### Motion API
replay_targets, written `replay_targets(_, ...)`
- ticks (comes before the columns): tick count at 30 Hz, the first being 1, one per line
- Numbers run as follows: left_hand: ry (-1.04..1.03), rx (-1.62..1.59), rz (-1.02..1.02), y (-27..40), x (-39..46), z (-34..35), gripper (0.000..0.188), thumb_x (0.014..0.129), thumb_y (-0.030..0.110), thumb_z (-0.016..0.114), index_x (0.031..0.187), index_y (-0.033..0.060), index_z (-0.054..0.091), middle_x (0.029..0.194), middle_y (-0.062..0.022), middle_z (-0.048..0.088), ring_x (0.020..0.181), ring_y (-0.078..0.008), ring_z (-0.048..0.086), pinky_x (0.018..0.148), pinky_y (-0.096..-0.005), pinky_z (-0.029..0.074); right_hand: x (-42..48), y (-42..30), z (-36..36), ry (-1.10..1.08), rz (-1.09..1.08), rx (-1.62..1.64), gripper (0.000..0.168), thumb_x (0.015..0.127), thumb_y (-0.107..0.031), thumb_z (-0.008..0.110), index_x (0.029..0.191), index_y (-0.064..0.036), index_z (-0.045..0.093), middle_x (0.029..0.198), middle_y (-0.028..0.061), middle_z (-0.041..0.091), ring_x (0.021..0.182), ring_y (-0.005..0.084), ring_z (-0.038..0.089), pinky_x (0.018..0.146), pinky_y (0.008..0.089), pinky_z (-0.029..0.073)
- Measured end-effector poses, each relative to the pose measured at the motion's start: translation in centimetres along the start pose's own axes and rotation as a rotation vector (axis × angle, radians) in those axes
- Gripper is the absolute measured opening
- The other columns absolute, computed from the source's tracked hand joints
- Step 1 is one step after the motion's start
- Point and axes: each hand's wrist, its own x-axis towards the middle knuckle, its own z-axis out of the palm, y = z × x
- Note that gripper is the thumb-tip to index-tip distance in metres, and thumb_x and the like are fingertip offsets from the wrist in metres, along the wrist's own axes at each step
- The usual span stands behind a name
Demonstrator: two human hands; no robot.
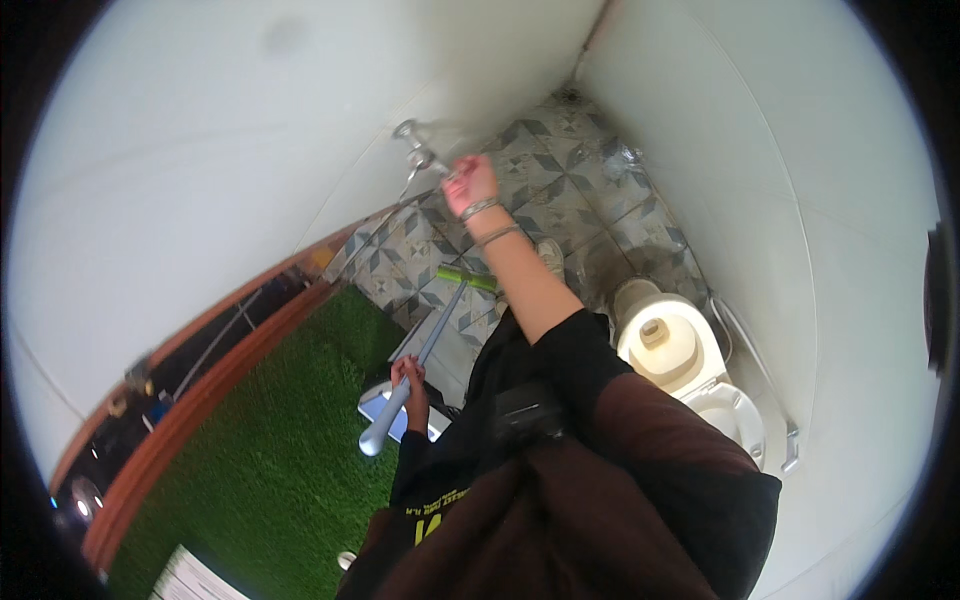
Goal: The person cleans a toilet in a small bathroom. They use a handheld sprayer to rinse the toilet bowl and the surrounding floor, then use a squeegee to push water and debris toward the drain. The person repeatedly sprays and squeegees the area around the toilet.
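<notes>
My left hand (409, 373) is closed around the upper part of a long blue-grey handle (442, 321). The handle's thick end slants toward me, and at its far end a narrow lime-green head (466, 278), like that of a squeegee or broom, rests on the patterned tile floor. A chrome wall tap (421, 157) juts out from the white wall. At the tap's outer end is my right hand (472, 184), arm stretched forward and fingers curled. Blur hides whether the fingers grip the tap.
To the right stands a toilet (670, 337) with its lid raised. Wet patches shine on the floor tiles (562, 195). Green artificial turf (262, 450) spreads at the left, beside a reddish-brown frame (217, 397). A pale box-like container (442, 352) is behind my left hand.
</notes>
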Motion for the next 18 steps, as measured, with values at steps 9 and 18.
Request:
replay_targets(9,0.021,-0.006,0.106,-1.9,-0.5,-0.4,0.025,0.088,0.024,0.049,0.101,0.0019,0.049,0.079,-0.0026,0.051,0.067,-0.0063,0.045,0.061,-0.0196,0.038,-11.0,1.1,6.9,0.134,0.136,-0.654,0.046,0.088,-0.029,0.038,0.122,0.0,0.029,0.117,0.0129,0.038,0.103,0.0236,0.042,0.087,0.0393,0.036)
replay_targets(18,0.251,-0.036,0.219,-1.3,-2.6,-1.8,0.017,0.085,0.017,0.054,0.1,0.0081,0.053,0.069,-0.0001,0.052,0.063,-0.0072,0.048,0.057,-0.0221,0.039,-5.3,3.1,14.4,0.093,0.435,-0.427,0.065,0.085,-0.017,0.039,0.133,0.003,0.0,0.14,0.0218,-0.003,0.129,0.0355,0.006,0.103,0.0483,0.017)
